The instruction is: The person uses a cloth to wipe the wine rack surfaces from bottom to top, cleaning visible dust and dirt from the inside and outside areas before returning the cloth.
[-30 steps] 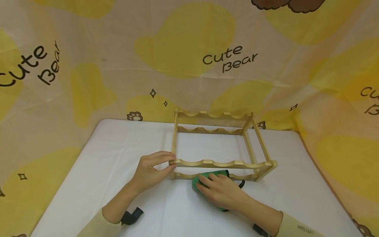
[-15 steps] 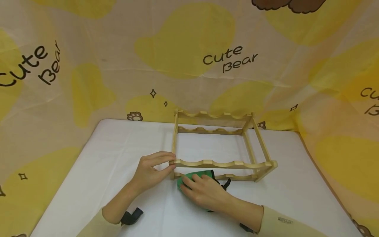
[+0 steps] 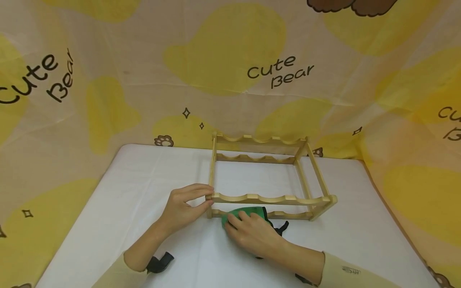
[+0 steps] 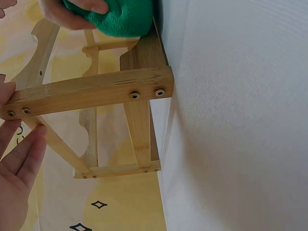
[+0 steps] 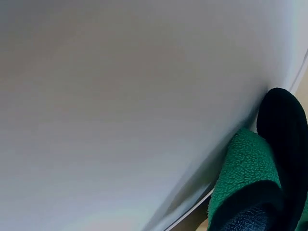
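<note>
A pale wooden wine rack (image 3: 270,199) with scalloped rails stands on the white table. At its front left corner my left hand (image 3: 187,206) pinches the top of the post between thumb and fingers; the left wrist view shows fingers on both sides of that bar (image 4: 96,89). My right hand (image 3: 253,234) grips a bunched green cloth (image 3: 252,210) with black edging against the lower front rail, left of its middle. In the left wrist view the cloth (image 4: 127,19) bulges beside the rail. Seen from the right wrist, folds of the cloth (image 5: 248,159) lie close over the table.
A white cover spreads over the table (image 3: 151,172). Behind and on both sides hangs a yellow patterned curtain (image 3: 223,48) close to the table's edges. The rack's back rails (image 3: 255,159) stand near the far edge.
My right hand has slid the green cloth leftward along the lower front rail, then a little back to the right. The left hand and the rack have stayed still.
</note>
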Available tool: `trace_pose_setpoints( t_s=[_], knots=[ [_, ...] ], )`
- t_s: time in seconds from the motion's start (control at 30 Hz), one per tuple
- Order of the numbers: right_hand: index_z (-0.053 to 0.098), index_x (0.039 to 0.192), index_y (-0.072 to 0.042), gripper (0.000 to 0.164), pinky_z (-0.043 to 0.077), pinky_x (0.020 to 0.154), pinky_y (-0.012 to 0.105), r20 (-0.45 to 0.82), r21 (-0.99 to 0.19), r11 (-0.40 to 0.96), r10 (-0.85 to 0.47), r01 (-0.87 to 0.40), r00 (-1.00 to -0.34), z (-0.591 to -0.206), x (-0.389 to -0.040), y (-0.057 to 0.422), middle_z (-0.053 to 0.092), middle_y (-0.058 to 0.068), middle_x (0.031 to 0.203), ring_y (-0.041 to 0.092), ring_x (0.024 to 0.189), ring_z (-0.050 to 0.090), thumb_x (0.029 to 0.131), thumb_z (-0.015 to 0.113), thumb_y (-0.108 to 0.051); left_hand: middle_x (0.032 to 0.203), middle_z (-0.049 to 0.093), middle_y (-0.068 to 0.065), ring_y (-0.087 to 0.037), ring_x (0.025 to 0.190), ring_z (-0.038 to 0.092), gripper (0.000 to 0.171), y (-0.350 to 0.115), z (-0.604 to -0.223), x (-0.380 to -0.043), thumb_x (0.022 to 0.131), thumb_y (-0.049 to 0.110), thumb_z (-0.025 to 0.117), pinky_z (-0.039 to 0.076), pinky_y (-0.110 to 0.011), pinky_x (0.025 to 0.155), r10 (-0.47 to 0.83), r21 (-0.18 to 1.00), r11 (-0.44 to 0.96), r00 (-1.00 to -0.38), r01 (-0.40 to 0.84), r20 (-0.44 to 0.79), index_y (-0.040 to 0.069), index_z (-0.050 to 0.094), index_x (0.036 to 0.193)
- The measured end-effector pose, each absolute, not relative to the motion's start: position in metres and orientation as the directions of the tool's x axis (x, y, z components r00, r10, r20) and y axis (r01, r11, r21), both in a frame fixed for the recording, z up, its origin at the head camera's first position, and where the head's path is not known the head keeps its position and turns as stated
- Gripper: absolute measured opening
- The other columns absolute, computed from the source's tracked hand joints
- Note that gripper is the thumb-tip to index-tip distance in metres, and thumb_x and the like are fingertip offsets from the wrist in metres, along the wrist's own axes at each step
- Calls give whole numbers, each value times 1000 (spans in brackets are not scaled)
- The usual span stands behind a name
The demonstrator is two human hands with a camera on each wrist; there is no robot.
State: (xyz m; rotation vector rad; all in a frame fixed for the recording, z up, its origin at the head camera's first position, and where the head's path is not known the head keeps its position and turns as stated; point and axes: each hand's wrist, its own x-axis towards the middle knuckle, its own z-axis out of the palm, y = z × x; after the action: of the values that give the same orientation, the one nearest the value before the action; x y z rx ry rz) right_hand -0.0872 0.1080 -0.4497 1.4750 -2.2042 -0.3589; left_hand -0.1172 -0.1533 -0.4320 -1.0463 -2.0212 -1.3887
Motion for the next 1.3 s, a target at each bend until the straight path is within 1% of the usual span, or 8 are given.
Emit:
trace_pose_setpoints(
  t_s=[0.1, 0.17, 0.33, 0.4, 0.73, 0.93, 1.1, 1.3],
  knots=[
    [75, 116, -17, 19, 47, 51, 19, 239, 443, 397, -916, -804, -321, -450, -87, 118, 67, 2, 113, 13, 78, 59, 98, 68, -16, 105, 77, -17, -27, 98, 76, 38, -153, -431, -117, 73, -17, 84, 60, -24, 93, 321, 567, 196, -599, 800, 734, -2, 79, 107],
    [74, 114, -17, 21, 47, 51, 20, 255, 430, 404, -912, -807, -320, -450, -87, 124, 66, 2, 113, 14, 77, 59, 104, 57, -13, 105, 77, -17, -27, 98, 75, 38, -153, -431, -117, 72, -18, 85, 60, -23, 93, 318, 568, 196, -600, 799, 734, -3, 79, 107],
    [73, 110, -16, 60, 45, 49, 20, 294, 402, 423, -899, -812, -323, -451, -84, 136, 66, 3, 112, 14, 75, 58, 115, 14, -9, 105, 77, -16, -27, 98, 75, 38, -152, -432, -117, 73, -18, 85, 60, -24, 92, 317, 569, 193, -599, 800, 735, -3, 79, 107],
    [73, 109, -16, 66, 45, 48, 19, 306, 395, 431, -894, -811, -327, -450, -83, 141, 66, 3, 111, 15, 74, 57, 115, 8, -10, 105, 77, -16, -27, 98, 75, 38, -151, -432, -117, 73, -18, 84, 60, -24, 92, 317, 569, 187, -598, 801, 736, -3, 79, 107],
    [72, 106, -13, 61, 42, 45, 20, 352, 357, 459, -873, -813, -338, -448, -80, 167, 66, 5, 109, 16, 72, 56, 116, 13, -15, 104, 77, -18, -28, 97, 76, 39, -152, -433, -117, 71, -19, 84, 60, -23, 92, 311, 575, 180, -601, 798, 736, -2, 79, 106],
    [72, 105, -12, 63, 42, 45, 19, 335, 355, 462, -875, -813, -350, -450, -79, 186, 66, 5, 107, 16, 72, 56, 116, 11, -17, 106, 77, -15, -27, 97, 76, 39, -152, -436, -117, 72, -19, 84, 60, -24, 92, 308, 578, 189, -607, 794, 733, -1, 79, 106],
    [75, 104, -11, 61, 48, 47, 22, 370, 324, 483, -856, -814, -361, -453, -79, 205, 68, 7, 107, 19, 75, 61, 116, 15, -21, 104, 77, -18, -26, 97, 76, 39, -152, -436, -117, 72, -19, 83, 60, -23, 92, 308, 577, 189, -605, 795, 734, -2, 79, 107],
    [77, 102, -11, 62, 52, 47, 25, 411, 286, 504, -833, -815, -371, -454, -77, 224, 70, 8, 107, 22, 79, 66, 116, 18, -26, 107, 77, -14, -27, 97, 75, 39, -152, -434, -116, 72, -19, 83, 60, -24, 92, 310, 582, 182, -608, 793, 731, -2, 79, 107]
  ],
)
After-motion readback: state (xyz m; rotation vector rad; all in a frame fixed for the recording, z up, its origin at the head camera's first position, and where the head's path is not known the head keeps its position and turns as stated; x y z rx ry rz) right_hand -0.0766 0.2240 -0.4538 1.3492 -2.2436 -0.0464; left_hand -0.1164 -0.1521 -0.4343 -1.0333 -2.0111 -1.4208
